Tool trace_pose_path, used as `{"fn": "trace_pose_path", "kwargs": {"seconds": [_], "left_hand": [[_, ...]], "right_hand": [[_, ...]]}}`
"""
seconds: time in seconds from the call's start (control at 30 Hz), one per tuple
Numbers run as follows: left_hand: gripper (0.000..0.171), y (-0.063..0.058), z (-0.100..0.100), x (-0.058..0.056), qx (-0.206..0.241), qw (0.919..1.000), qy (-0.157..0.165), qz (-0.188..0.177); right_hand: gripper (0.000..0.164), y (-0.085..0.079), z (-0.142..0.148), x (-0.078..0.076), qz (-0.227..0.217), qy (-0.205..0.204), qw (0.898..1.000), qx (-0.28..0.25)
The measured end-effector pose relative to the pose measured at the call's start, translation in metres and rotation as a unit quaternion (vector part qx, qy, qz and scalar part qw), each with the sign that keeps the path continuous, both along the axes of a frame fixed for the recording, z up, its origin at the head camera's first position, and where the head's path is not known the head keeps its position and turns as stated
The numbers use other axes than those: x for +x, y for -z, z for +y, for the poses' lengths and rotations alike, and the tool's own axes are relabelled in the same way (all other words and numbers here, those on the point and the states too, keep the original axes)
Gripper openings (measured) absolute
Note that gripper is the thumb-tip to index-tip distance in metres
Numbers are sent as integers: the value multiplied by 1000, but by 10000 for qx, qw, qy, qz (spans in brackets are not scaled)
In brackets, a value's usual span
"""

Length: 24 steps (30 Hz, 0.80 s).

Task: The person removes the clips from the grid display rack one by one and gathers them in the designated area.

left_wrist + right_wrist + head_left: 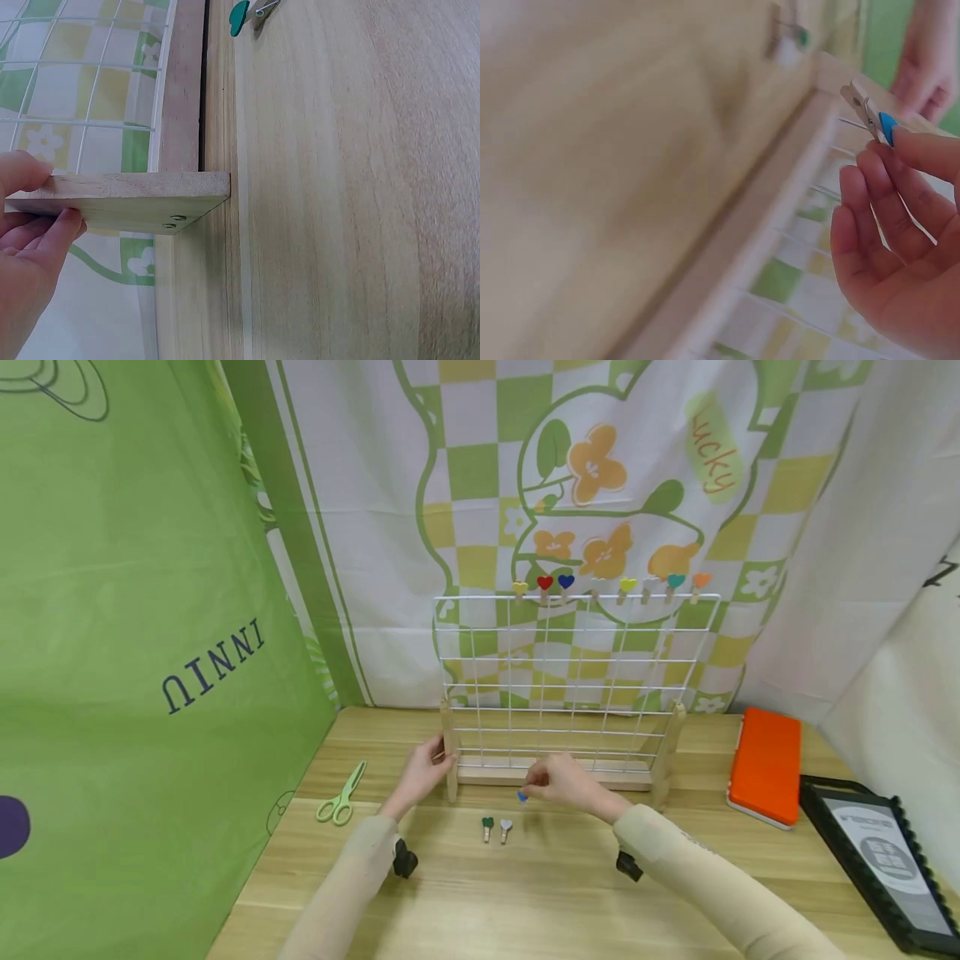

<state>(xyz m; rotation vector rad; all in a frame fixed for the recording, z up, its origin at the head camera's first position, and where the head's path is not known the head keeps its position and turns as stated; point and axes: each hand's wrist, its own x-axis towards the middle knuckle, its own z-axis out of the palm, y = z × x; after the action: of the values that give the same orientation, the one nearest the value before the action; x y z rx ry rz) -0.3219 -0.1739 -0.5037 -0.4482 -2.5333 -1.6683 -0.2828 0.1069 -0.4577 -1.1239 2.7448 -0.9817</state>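
Observation:
A white wire grid (570,685) stands upright in a wooden base with side posts. My left hand (426,770) grips the left wooden post (120,195) between thumb and fingers. Between thumb and fingertips, my right hand (907,217) pinches a small wooden clothespin (864,109) with a blue heart, in front of the base. Two more heart clothespins, one green (487,828) and one white (506,830), lie on the table just before it. Along the grid's top wire sit several heart clothespins, among them a red one (545,585) and a dark blue one (566,583).
Green-handled scissors (342,795) lie on the wooden table (480,902) at the left. A red-orange case (767,767) and a black-framed tablet-like board (877,852) lie at the right. Behind the grid hangs a patterned curtain (480,468); a green cloth (150,568) borders the left side.

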Motion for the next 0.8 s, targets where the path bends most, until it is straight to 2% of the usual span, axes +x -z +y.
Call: {"fn": "trace_pose_path", "kwargs": {"seconds": [0.17, 0.27, 0.4, 0.8], "left_hand": [[48, 0, 0, -1, -21, 10000, 20, 39], [47, 0, 0, -1, -4, 10000, 30, 44], [48, 0, 0, -1, 20, 10000, 28, 22], [49, 0, 1, 0, 61, 10000, 11, 8]], "right_hand": [[12, 29, 2, 3, -342, 14, 9993, 127], [12, 39, 2, 4, -539, 40, 9984, 183], [12, 45, 0, 4, -815, 102, 9964, 220], [17, 51, -4, 1, -1073, 165, 9935, 342]]}}
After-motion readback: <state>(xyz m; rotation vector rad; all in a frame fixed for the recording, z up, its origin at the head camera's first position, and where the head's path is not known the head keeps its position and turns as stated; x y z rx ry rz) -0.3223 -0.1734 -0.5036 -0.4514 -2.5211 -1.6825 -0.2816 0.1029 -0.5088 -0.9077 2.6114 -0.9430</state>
